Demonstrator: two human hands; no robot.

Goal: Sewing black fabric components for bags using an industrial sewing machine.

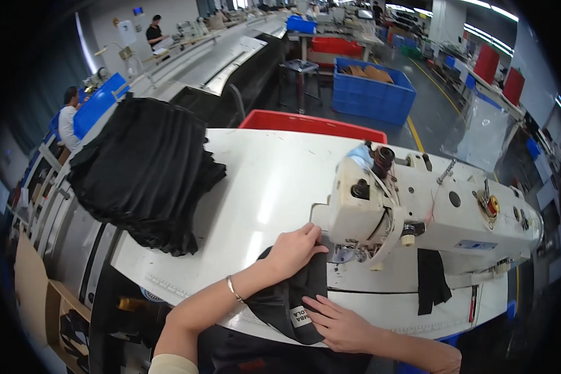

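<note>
The left hand (pixel 298 249) pinches black cloth (pixel 308 280), a sewing machine (pixel 442 215) just right of that grip; below it, the right hand (pixel 340 327) rests flat, unclenched, over the cloth's white label (pixel 300 316).

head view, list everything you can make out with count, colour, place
Industrial sewing machine: one, off-white, table's right half
Sewing table: one, white, centre
Fabric stack: one, black, table's left
Labelled fabric piece: one, black, table's front edge
Fabric strip: one, black, table's right
Slim tool: one, red, right front edge
Bins: at least two, red, behind table
Large crate: one, blue, beyond table
Stool: one, grey, left of crate
Thread cones: two, red, upper right
Cardboard box: one, brown, lower left
Co-workers: at least two, upper left
Bangle: one, silvery, left wrist
Left grip: one, bare hand, on labelled fabric piece
Right grip: one, bare hand, flat on same piece
</note>
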